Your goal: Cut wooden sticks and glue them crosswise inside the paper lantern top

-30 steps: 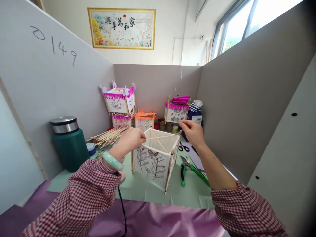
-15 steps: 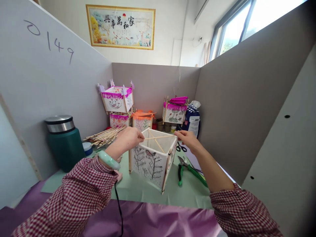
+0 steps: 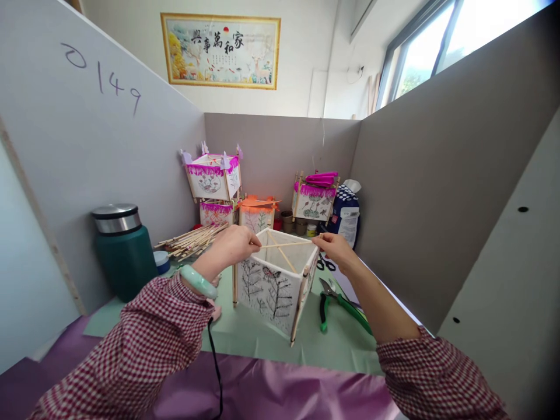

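In front of me on the table stands a square lantern point(image 3: 266, 291) with a wooden stick frame and white panels painted with dark branches. One thin stick point(image 3: 284, 258) runs diagonally across its open top. A second stick point(image 3: 289, 244) crosses it, reaching from corner to corner. My left hand point(image 3: 236, 244) pinches this crossing stick's left end at the lantern's left corner. At the right corner, my right hand point(image 3: 336, 249) pinches the other end between thumb and fingertips. The fingers partly hide both of those corners.
Green-handled pruning shears point(image 3: 343, 306) and black scissors point(image 3: 327, 262) lie to the right. At left are a green thermos point(image 3: 125, 256), a tape roll point(image 3: 161, 262) and a pile of sticks point(image 3: 190, 242). Finished-looking lanterns point(image 3: 214, 178) stand behind, with a blue package point(image 3: 345, 216) at back right.
The whole view has shifted slightly, so everything sits a little further right. Both hands keep their pinch at the lantern's corners, with hardly any movement against it.
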`<state>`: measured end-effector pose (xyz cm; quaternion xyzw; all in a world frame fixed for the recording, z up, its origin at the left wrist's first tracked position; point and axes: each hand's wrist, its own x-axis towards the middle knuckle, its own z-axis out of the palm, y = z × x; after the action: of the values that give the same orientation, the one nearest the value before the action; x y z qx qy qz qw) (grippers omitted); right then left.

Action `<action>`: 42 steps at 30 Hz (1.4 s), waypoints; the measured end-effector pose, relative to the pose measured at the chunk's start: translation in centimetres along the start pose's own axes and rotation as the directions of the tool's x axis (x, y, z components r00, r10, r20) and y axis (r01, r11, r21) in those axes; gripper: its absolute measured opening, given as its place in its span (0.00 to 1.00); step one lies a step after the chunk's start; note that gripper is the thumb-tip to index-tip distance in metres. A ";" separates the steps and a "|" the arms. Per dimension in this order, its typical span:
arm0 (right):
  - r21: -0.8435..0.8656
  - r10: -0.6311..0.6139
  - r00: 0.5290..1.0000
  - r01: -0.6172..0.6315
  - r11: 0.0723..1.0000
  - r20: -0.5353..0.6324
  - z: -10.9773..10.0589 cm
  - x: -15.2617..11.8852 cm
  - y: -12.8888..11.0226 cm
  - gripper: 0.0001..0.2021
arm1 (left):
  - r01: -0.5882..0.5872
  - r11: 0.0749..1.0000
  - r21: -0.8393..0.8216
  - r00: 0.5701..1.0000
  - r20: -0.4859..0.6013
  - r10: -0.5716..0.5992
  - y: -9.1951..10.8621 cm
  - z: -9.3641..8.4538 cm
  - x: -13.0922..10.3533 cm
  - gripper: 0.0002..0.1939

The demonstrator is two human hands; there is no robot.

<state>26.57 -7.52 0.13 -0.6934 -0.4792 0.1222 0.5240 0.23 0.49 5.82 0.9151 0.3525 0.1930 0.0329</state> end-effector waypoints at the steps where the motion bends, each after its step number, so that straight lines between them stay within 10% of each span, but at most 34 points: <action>1: 0.004 0.000 1.000 0.000 1.000 0.000 0.0 0.0 0.0 0.13 | -0.005 1.000 -0.007 1.000 -0.006 0.005 0.0 0.0 0.0 0.12; 35: -0.159 -0.070 0.994 0.055 0.986 -0.088 0.0 0.2 0.2 0.13 | -0.044 0.977 -0.210 0.983 0.163 0.079 -0.9 -1.0 0.9 0.13; 39: -0.440 -0.363 0.863 0.190 0.878 -0.350 -0.6 -1.0 -1.1 0.19 | -0.049 0.968 -0.247 0.994 0.078 0.071 -1.1 -1.3 0.9 0.13; 42: -0.658 -0.669 0.712 0.402 0.637 -0.212 -0.4 -1.7 -2.4 0.18 | -0.073 0.957 -0.279 0.997 -0.012 0.073 -0.8 -2.1 0.6 0.12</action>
<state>24.66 -9.07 1.79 -0.6443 -0.5506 -0.3511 0.3981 -0.66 1.29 7.75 0.9135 0.2878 0.2428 0.1543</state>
